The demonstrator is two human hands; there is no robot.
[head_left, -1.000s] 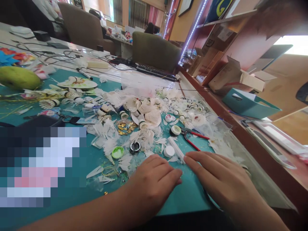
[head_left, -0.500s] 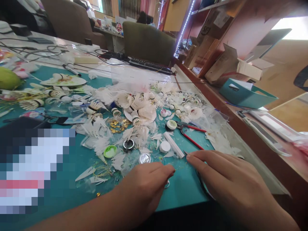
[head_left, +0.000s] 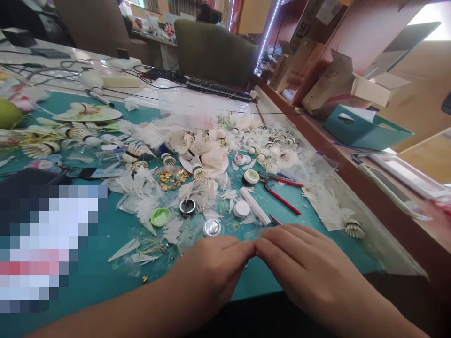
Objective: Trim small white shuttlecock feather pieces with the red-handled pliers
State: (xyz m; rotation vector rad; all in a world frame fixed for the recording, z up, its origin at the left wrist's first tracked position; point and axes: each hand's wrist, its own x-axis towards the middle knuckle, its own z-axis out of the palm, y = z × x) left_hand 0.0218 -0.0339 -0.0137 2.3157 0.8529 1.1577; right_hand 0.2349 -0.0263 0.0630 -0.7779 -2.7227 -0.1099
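Note:
My left hand (head_left: 211,265) and my right hand (head_left: 299,258) meet at the fingertips above the front edge of the green mat (head_left: 260,286). Both are pinched closed. Whatever lies between the fingers is hidden or too small to name. Just beyond the right hand, the dark pointed tip of a tool (head_left: 275,219) shows on the mat. A white stick-like block (head_left: 254,206) and a round white lid (head_left: 241,209) are close by, as is a small silver-topped jar (head_left: 212,227) beyond the left hand.
Red-handled pliers (head_left: 283,199) lie open at the right. Shuttlecocks (head_left: 202,150), loose white feather pieces (head_left: 137,197), gold bits (head_left: 172,178) and a green pot (head_left: 160,217) crowd the mat. A dark keyboard (head_left: 218,88) sits farther back, and a teal box (head_left: 366,129) stands at right.
My right hand has moved left, so its fingertips now meet those of my left hand. The pliers' lower handle and a shuttlecock at right are now uncovered. The view has shifted slightly.

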